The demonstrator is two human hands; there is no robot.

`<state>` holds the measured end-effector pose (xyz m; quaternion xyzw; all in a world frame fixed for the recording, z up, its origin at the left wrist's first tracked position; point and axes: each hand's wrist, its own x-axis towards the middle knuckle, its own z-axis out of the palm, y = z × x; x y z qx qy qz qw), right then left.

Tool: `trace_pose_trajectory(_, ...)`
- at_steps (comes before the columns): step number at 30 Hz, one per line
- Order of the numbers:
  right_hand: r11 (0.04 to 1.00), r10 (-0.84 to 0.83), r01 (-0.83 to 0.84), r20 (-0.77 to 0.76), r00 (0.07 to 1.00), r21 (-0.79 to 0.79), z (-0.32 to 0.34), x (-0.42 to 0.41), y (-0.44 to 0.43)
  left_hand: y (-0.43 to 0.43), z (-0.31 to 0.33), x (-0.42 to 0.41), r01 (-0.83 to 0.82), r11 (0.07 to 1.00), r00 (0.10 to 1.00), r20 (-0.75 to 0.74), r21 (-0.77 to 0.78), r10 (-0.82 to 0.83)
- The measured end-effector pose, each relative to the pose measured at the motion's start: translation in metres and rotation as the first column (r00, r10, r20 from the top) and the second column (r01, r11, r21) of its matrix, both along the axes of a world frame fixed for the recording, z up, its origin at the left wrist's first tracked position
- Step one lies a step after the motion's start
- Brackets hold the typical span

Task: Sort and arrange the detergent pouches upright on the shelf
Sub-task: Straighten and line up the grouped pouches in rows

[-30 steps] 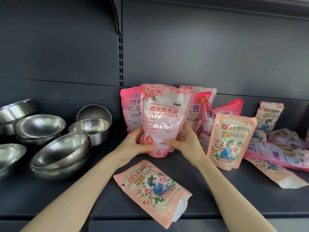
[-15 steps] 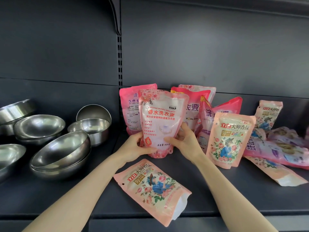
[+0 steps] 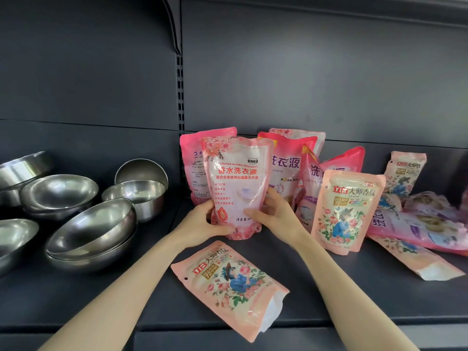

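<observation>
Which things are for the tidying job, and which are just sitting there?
For the job: the pale pink pouch, gripped by the left hand and right hand; the pink pouches behind it; the flat floral pouch in front; the standing floral pouch; the pouches lying at the right; the shelf.
Just lying about: the steel bowls.

This looks like a shop. The shelf [image 3: 50,295] is dark metal store racking, with a flat back panel [image 3: 316,72], a slotted upright [image 3: 179,97] and a curved bracket [image 3: 172,26] overhead. Many detergent pouches [image 3: 347,211] in the same few printed designs are grouped together on it, and beside them sit stacks of plain steel bowls [image 3: 91,229], unrelated goods sharing one display.
</observation>
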<state>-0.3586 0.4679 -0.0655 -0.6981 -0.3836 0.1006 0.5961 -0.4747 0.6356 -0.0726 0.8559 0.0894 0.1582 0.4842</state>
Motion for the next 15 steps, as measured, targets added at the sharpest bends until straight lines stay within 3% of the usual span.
trace_pose_trajectory(15,0.996,-0.067,0.069,0.051,0.996,-0.049,0.0034,-0.0026,-0.0020,-0.0012,0.0045,-0.0029,-0.036,0.999,0.999,-0.011,0.029,0.036)
